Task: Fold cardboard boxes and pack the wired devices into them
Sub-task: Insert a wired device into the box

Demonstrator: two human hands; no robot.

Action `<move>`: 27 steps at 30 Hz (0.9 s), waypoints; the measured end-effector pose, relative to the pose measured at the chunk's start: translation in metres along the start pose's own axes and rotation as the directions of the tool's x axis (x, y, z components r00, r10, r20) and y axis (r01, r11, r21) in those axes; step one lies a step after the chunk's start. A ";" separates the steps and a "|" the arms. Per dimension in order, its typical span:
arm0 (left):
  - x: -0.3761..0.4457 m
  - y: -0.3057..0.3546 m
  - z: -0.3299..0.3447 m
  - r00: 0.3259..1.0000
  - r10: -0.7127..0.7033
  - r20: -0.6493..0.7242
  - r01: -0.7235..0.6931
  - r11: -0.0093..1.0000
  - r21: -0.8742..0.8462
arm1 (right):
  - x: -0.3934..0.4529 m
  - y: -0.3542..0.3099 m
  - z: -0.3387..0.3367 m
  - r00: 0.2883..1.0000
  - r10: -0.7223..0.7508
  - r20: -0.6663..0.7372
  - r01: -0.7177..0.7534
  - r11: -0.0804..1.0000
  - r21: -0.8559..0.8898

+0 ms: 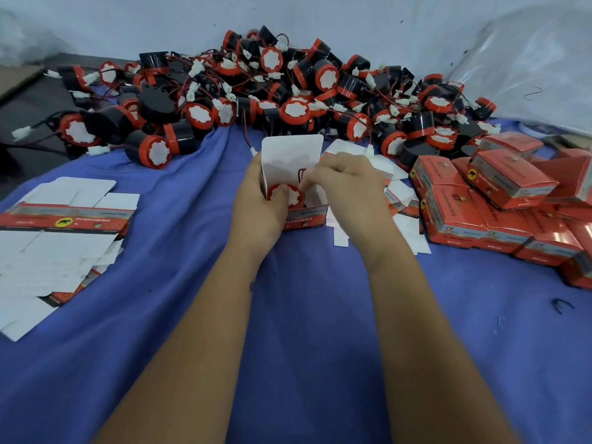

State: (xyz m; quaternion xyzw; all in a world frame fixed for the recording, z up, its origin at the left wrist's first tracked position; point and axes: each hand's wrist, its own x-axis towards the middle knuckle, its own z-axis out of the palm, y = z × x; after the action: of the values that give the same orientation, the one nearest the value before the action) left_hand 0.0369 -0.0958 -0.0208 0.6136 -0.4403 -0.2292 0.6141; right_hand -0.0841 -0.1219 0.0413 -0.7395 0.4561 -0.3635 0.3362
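1. Nearest: two bare forearms reaching forward over blue cloth (179,283) spread on the surface.
2. Left hand (259,206) wrapped round the left side of an open box (293,174), thumb tucked inside against the device; grip closed on the box.
3. Right hand (347,184) curled over the box's right side, fingertips (307,182) pinching at the black wire of the device (286,195); grip closed on that wire, as far as can be told.
4. Device sitting in the box, red rim and white face turned up toward the camera, partly hidden by both hands.
5. Box standing upright on the cloth, white lid flap raised behind the hands, red printed front wall showing below them.
6. Left of the hands: flat blanks (54,238) stacked on the cloth, white insides up, one red printed strip lying across them.
7. Right of the hands: more loose blanks (403,200) just beside the box, white sides mostly up.
8. Further right: closed boxes (499,200) piled untidily, red with a yellow emblem, several tilted on others.
9. Near right edge: small dark scrap (562,305) on the cloth.
10. Behind the box: large heap (288,91) of black-and-red devices with red-black wires and white plugs, spreading across the back of the surface.
11. Farthest: pale wall (352,20), clear plastic sheet (528,65) at right.
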 end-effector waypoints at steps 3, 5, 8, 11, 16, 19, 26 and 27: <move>-0.001 0.000 -0.001 1.000 -0.011 0.022 0.011 1.000 -0.003 | -0.001 -0.001 -0.005 0.997 0.065 0.028 -0.068 0.988 0.138; 0.000 -0.001 -0.001 0.999 -0.016 0.034 0.016 1.000 0.001 | 0.001 -0.001 -0.005 0.994 0.111 -0.011 -0.105 0.968 0.230; 0.001 -0.001 -0.005 0.996 -0.017 0.082 0.016 1.000 0.006 | 0.004 -0.001 -0.003 0.984 0.168 -0.067 -0.140 0.941 0.307; 0.005 -0.002 -0.008 0.989 -0.015 0.145 0.015 1.000 -0.001 | 0.002 0.001 0.002 0.978 0.129 -0.164 -0.106 0.984 0.142; 0.005 -0.002 -0.007 0.990 -0.002 0.139 0.001 1.000 0.012 | 0.002 0.012 0.015 0.966 -0.118 -0.231 0.047 0.956 -0.290; 0.003 0.000 -0.005 0.996 -0.013 0.089 0.014 1.000 -0.007 | 0.002 0.024 0.013 0.956 -0.245 -0.164 0.097 0.787 -0.610; -0.001 0.007 0.003 0.998 -0.051 -0.025 0.048 0.991 -0.121 | -0.001 0.030 0.000 0.950 -0.308 0.044 0.261 0.713 -0.651; -0.002 0.008 0.005 0.997 -0.074 -0.025 0.070 0.987 -0.148 | -0.001 0.030 -0.001 0.950 -0.307 0.062 0.270 0.703 -0.658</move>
State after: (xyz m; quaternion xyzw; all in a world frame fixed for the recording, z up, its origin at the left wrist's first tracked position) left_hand 0.0296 -0.0954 -0.0143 0.5856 -0.3903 -0.2735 0.6557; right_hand -0.0978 -0.1323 0.0163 -0.8624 0.4417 -0.2467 -0.0190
